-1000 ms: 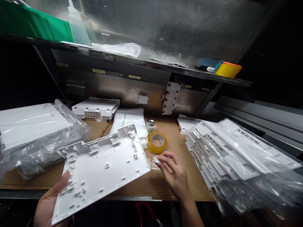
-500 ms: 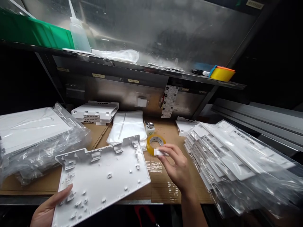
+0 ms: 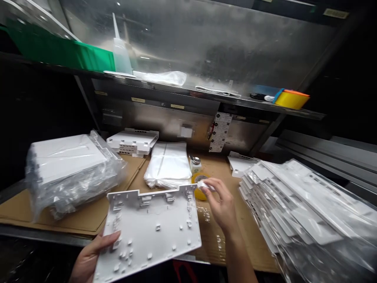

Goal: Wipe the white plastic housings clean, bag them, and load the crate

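My left hand grips a white plastic housing panel at its lower left corner, thumb on the inner face. Clips and small posts stand up from that face, which is turned towards me. Between the thumb and fingers of my right hand is a small white wad, perhaps folded cloth or paper. The wad is at the panel's upper right corner; whether it touches I cannot tell. Behind it, partly covered by my fingers, lies a roll of yellow tape.
Bagged white panels are stacked at left and right. Behind the panel lie clear plastic bags, a small metal-topped bottle and more white housings. A shelf above holds a squeeze bottle and green bin.
The camera view has shifted, so the bench appears further right. The wad in my right hand and the panel's upper right corner have come closer together. Both hands keep their hold.
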A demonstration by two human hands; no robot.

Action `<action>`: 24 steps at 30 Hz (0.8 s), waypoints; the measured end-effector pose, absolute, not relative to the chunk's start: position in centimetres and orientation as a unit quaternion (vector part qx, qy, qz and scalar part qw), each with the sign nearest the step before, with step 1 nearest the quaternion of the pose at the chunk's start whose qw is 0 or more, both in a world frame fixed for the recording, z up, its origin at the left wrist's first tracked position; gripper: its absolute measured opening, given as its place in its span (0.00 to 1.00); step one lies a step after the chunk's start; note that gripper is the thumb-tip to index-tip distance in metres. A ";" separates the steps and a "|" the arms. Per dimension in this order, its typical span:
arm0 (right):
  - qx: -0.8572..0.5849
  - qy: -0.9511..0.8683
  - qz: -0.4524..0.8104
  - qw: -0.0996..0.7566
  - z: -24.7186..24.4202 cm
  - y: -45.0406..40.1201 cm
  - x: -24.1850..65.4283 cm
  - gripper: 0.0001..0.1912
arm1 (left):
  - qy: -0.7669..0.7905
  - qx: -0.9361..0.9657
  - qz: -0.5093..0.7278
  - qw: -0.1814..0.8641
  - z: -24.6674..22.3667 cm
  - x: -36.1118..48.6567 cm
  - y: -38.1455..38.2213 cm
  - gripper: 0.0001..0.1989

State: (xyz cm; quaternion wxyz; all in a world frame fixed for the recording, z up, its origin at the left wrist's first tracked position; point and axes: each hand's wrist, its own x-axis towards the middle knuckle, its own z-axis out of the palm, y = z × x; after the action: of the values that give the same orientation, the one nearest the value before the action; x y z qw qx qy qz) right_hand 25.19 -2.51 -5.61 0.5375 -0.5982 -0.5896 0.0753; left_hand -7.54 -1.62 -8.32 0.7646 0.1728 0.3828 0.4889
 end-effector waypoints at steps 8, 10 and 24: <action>-0.491 -0.645 -0.007 0.585 -1.5 -2.7 18.6 0.10 | 0.374 0.224 0.559 0.706 -3.4 -1.0 -2.9 0.44; -0.447 -0.666 -0.004 0.597 -0.2 -3.0 16.1 0.13 | 0.343 0.258 0.576 0.696 -3.4 0.3 -3.0 0.36; -0.488 -0.650 -0.058 0.580 -0.5 -0.6 17.1 0.10 | 0.352 0.256 0.556 0.708 -3.0 1.3 -2.6 0.42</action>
State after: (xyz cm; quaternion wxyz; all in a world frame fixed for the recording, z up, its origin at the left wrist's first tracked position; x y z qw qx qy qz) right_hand 17.08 -0.62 -0.54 0.5802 -0.4880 -0.6495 -0.0578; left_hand 1.33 -2.55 -2.99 0.7082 0.2559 0.3516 0.5562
